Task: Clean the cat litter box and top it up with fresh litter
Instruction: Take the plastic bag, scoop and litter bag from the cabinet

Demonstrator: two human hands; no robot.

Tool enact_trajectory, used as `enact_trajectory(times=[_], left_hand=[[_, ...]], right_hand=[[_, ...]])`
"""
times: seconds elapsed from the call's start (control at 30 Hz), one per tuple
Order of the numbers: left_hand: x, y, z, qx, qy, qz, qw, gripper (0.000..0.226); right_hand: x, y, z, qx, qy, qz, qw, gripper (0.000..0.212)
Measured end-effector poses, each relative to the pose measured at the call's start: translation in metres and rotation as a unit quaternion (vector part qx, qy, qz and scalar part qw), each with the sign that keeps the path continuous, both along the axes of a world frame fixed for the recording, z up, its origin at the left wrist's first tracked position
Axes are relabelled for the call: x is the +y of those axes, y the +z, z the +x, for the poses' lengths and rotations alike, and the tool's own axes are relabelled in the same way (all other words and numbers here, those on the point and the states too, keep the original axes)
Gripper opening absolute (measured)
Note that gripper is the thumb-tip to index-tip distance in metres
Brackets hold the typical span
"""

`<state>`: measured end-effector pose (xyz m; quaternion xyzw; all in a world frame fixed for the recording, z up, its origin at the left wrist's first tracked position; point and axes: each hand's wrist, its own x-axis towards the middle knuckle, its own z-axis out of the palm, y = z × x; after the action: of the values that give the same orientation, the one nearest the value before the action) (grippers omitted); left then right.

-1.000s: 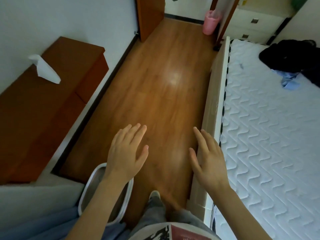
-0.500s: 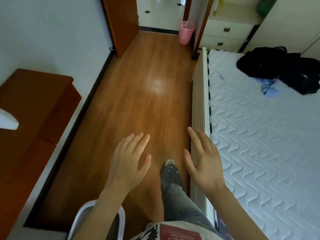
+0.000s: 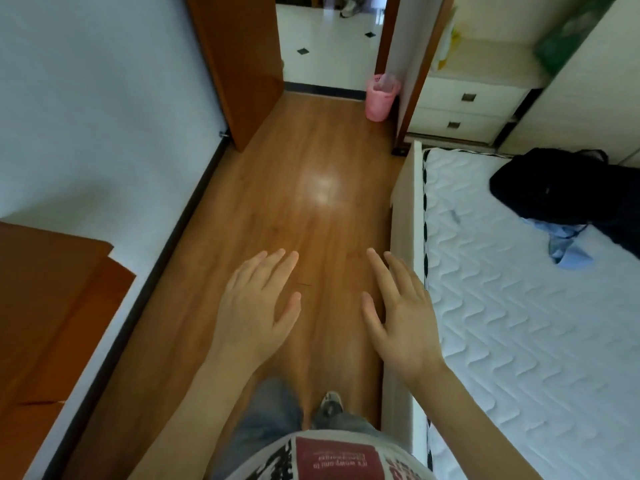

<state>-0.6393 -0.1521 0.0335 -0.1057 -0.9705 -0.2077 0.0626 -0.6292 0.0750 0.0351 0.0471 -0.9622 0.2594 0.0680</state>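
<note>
My fingers [image 3: 277, 261] on the left hand [image 3: 258, 306] are straight and spread, holding nothing; those on the right hand [image 3: 403, 311] are the same, apart and empty, palms down over the floor [image 3: 294, 209].

I see no litter box, scoop or litter bag anywhere in view, so I cannot say where the box is. Judging by that and by my bare hands, none of the cleaning or topping-up looks started; I am most likely just walking to find the box, and the whole job is left.

Just right of my right fingers runs the bed [image 3: 519, 323], its edge close beside that hand. Farther right on the mattress lie dark clothes [image 3: 554, 188]. Left of my left fingers is the wall [image 3: 104, 116], with a brown cabinet [image 3: 45, 306] against it. Well ahead of the fingers a pink bin [image 3: 381, 97] stands by the doorway [image 3: 329, 46], beside a door [image 3: 242, 64] swung open. The strip of floor between bed and wall is narrow but nothing lies in it.
</note>
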Motion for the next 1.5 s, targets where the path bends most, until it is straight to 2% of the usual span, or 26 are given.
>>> enact_trajectory(times=[0.17, 0.37, 0.73, 0.97, 1.13, 1.5], left_hand=[[-0.01, -0.018, -0.08, -0.013, -0.002, 0.001, 1.0, 0.054], [-0.028, -0.035, -0.221, -0.003, -0.051, 0.004, 0.999, 0.054], [-0.047, -0.006, -0.509, 0.004, -0.192, -0.03, 0.981, 0.056], [0.009, -0.017, -0.635, -0.011, -0.237, -0.027, 0.971, 0.056], [0.064, -0.029, -0.724, -0.019, -0.255, -0.066, 0.965, 0.056], [0.186, 0.017, -0.928, 0.011, -0.297, -0.076, 0.952, 0.056]], right_hand=[[-0.007, -0.016, -0.087, -0.015, -0.007, -0.005, 1.0, 0.056], [-0.03, -0.035, -0.217, -0.019, -0.032, -0.014, 0.999, 0.057], [-0.049, -0.007, -0.437, 0.004, -0.131, 0.075, 0.989, 0.056], [-0.008, -0.021, -0.544, -0.025, -0.171, 0.111, 0.979, 0.05], [0.038, -0.037, -0.638, -0.016, -0.195, 0.082, 0.977, 0.046], [0.143, -0.015, -0.813, -0.02, -0.268, 0.041, 0.962, 0.047]])
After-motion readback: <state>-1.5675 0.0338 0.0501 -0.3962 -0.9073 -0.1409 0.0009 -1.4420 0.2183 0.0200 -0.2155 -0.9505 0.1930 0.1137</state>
